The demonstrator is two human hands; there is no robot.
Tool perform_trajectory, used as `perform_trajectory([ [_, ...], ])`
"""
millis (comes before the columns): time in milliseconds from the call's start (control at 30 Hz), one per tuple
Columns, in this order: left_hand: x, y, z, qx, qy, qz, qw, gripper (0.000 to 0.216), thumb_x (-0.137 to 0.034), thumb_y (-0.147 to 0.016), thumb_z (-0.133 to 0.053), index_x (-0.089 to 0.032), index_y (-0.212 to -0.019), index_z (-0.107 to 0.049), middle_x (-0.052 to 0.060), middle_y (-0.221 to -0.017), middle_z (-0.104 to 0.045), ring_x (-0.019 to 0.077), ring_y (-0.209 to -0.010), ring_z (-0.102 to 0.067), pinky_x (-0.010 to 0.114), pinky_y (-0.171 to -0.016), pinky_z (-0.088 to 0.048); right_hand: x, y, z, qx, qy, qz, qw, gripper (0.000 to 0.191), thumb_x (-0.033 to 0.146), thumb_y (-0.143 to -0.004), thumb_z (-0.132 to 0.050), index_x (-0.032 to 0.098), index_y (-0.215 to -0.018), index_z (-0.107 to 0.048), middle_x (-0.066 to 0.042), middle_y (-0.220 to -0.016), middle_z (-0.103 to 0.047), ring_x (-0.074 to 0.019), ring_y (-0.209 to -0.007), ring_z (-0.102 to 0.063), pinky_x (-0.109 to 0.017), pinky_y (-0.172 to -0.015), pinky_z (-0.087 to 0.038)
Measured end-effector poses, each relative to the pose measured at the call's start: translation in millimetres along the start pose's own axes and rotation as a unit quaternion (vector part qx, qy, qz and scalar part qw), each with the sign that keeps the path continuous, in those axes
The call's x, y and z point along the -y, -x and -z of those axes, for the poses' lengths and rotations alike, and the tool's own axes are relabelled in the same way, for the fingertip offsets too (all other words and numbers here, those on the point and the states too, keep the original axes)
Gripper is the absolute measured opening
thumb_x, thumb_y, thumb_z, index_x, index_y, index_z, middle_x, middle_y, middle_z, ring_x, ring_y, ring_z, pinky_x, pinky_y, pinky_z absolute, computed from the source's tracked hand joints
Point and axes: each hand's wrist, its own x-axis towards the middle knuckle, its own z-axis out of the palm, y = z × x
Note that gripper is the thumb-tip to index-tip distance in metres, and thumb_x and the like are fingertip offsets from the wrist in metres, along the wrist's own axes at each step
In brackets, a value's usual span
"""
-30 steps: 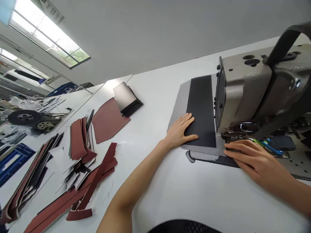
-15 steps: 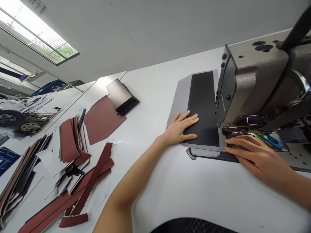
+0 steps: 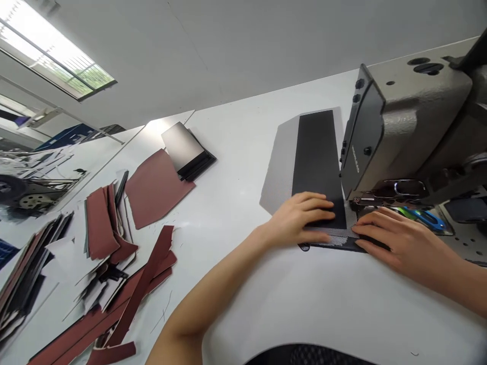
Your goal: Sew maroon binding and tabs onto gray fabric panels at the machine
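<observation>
A black rectangular panel (image 3: 316, 157) lies on a larger sheet of grey mesh fabric (image 3: 279, 172), and its near end runs toward the sewing machine. My left hand (image 3: 302, 218) presses on the panel's near end with its fingers together. My right hand (image 3: 395, 238) rests farther right, its fingertips on the layered material just in front of the sewing machine's presser foot (image 3: 384, 202). The needle area is hidden behind the machine head (image 3: 411, 116) and my fingers.
The white work table (image 3: 236, 132) carries several reddish-brown leather strips (image 3: 99, 223) and a large reddish-brown piece (image 3: 155, 187) at the left. A stack of dark panels (image 3: 182, 147) stands behind them. A blue-handled tool (image 3: 424, 218) lies beyond the presser foot.
My left hand has slid right along the panel's near end, and its fingers have drawn together. My right hand stays near the presser foot. The camera view has turned slightly.
</observation>
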Motion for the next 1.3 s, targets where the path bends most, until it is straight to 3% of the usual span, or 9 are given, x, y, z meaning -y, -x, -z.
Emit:
perform_trajectory([
  [133,-4,-6,-18,-0.046,0.001,-0.049,0.998,0.04,-0.053,-0.097,-0.064,-0.02,-0.117,-0.075,0.009,-0.13,-0.073,0.0235,-0.126,-0.065,0.036,-0.107,-0.056,1,-8,-3,0.036,0.082,0.037,0.995,0.03,0.018,-0.103,-0.047,0.021,-0.084,-0.071,-0.005,-0.088,-0.067,-0.0204,-0.084,-0.059,-0.038,-0.079,-0.05],
  [300,3,-3,-21,-0.059,-0.092,-0.118,0.987,0.035,-0.047,-0.104,-0.055,-0.021,-0.116,-0.074,0.005,-0.12,-0.078,0.0215,-0.124,-0.069,0.033,-0.105,-0.059,1,-9,-6,0.044,0.141,0.088,0.985,0.034,0.006,-0.096,-0.048,0.021,-0.072,-0.066,-0.005,-0.076,-0.061,-0.0197,-0.074,-0.051,-0.038,-0.073,-0.044],
  [467,4,2,-24,-0.102,-0.105,-0.136,0.98,0.036,-0.047,-0.104,-0.056,-0.017,-0.109,-0.076,0.006,-0.118,-0.078,0.0218,-0.123,-0.07,0.035,-0.111,-0.056,-1,-2,-4,-0.006,0.051,0.054,0.997,0.027,0.014,-0.101,-0.05,0.02,-0.091,-0.074,-0.006,-0.094,-0.069,-0.0208,-0.091,-0.059,-0.038,-0.088,-0.048],
  [567,5,2,-26,-0.094,-0.09,-0.131,0.983,0.035,-0.046,-0.103,-0.058,-0.016,-0.109,-0.075,0.008,-0.118,-0.078,0.0226,-0.125,-0.069,0.033,-0.11,-0.057,-1,-5,-1,0.012,0.027,0.041,0.999,0.029,0.015,-0.101,-0.048,0.021,-0.089,-0.074,-0.005,-0.091,-0.068,-0.0197,-0.088,-0.059,-0.036,-0.086,-0.048],
  [700,2,0,-24,-0.09,-0.11,-0.131,0.981,0.031,-0.046,-0.102,-0.06,-0.018,-0.103,-0.074,0.007,-0.114,-0.079,0.0228,-0.122,-0.07,0.036,-0.106,-0.059,5,-17,0,0.055,0.137,0.084,0.985,0.035,-0.003,-0.089,-0.046,0.02,-0.067,-0.061,-0.005,-0.072,-0.055,-0.019,-0.071,-0.048,-0.035,-0.071,-0.041],
  [800,-6,-3,-24,-0.121,-0.147,-0.155,0.969,0.027,-0.042,-0.101,-0.062,-0.017,-0.1,-0.072,0.008,-0.113,-0.079,0.0208,-0.112,-0.073,0.033,-0.095,-0.062,7,-24,-4,0.037,0.188,0.095,0.977,0.034,-0.006,-0.085,-0.046,0.018,-0.065,-0.059,-0.005,-0.07,-0.051,-0.0197,-0.071,-0.046,-0.034,-0.069,-0.039],
  [967,-20,-10,-30,-0.139,-0.222,-0.152,0.953,0.023,-0.023,-0.105,-0.053,-0.016,-0.09,-0.068,0.003,-0.102,-0.079,0.0155,-0.092,-0.072,0.025,-0.075,-0.06,5,-20,-6,-0.011,0.104,0.022,0.994,0.032,0.009,-0.097,-0.049,0.018,-0.068,-0.059,-0.003,-0.072,-0.054,-0.0166,-0.071,-0.05,-0.032,-0.073,-0.042],
  [1167,-26,-14,-31,-0.11,-0.253,-0.08,0.958,0.024,-0.022,-0.105,-0.047,-0.018,-0.09,-0.065,0.002,-0.104,-0.076,0.0132,-0.083,-0.065,0.023,-0.066,-0.052,13,-16,-5,-0.021,0.047,-0.105,0.993,0.029,0.027,-0.103,-0.048,0.02,-0.08,-0.065,-0.004,-0.092,-0.065,-0.0189,-0.084,-0.058,-0.035,-0.08,-0.044],
  [1300,-23,-11,-30,-0.099,-0.241,-0.079,0.962,0.026,-0.016,-0.104,-0.046,-0.025,-0.105,-0.07,-0.001,-0.114,-0.076,0.0128,-0.089,-0.065,0.021,-0.066,-0.049,16,-21,-14,-0.027,0.002,-0.218,0.976,0.023,0.027,-0.095,-0.055,0.021,-0.073,-0.057,0.0,-0.082,-0.064,-0.0156,-0.072,-0.06,-0.03,-0.062,-0.042],
])
